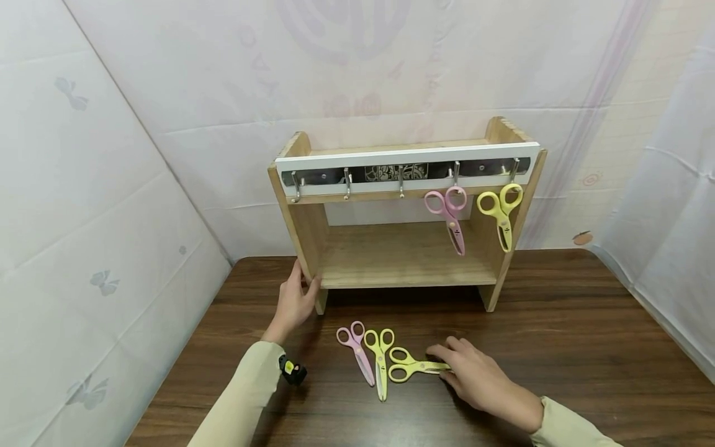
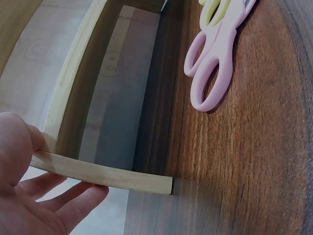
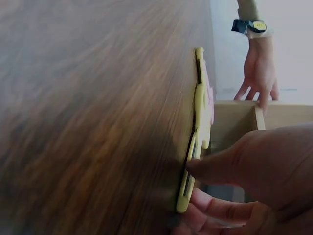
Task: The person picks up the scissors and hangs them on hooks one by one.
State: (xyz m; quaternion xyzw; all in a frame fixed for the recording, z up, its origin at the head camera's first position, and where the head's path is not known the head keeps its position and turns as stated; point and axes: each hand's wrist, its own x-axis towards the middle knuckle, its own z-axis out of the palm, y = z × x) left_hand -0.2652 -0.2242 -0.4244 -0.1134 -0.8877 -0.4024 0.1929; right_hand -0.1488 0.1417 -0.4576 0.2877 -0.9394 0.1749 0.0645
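Pinching yellow scissors (image 1: 418,367) by blade (image 1: 432,367), on table (image 1: 570,335), with right hand (image 1: 477,375); gripping wooden rack (image 1: 391,254) at left side with left hand (image 1: 295,302); could slip if pinched too thinly, or snag neighbouring yellow scissors (image 1: 381,360) if dragged left; counting 5 scissors: 2 yellow plus 1 pink pair (image 1: 365,366) on table, 1 hanging pink pair (image 1: 452,222), 1 hanging yellow pair (image 1: 502,220); 5 hooks (image 1: 401,182); 1 wooden rack.

Looks like a makeshift recording booth; can't tell whether in a home, lab or office. Judging by creased printed cloth (image 1: 223,68) hung behind and at both sides, boxing in a dark wood-grain table (image 1: 564,347). Also small wooden shelf (image 1: 408,254) on top, black device (image 1: 293,370) at left wrist (image 1: 274,334).
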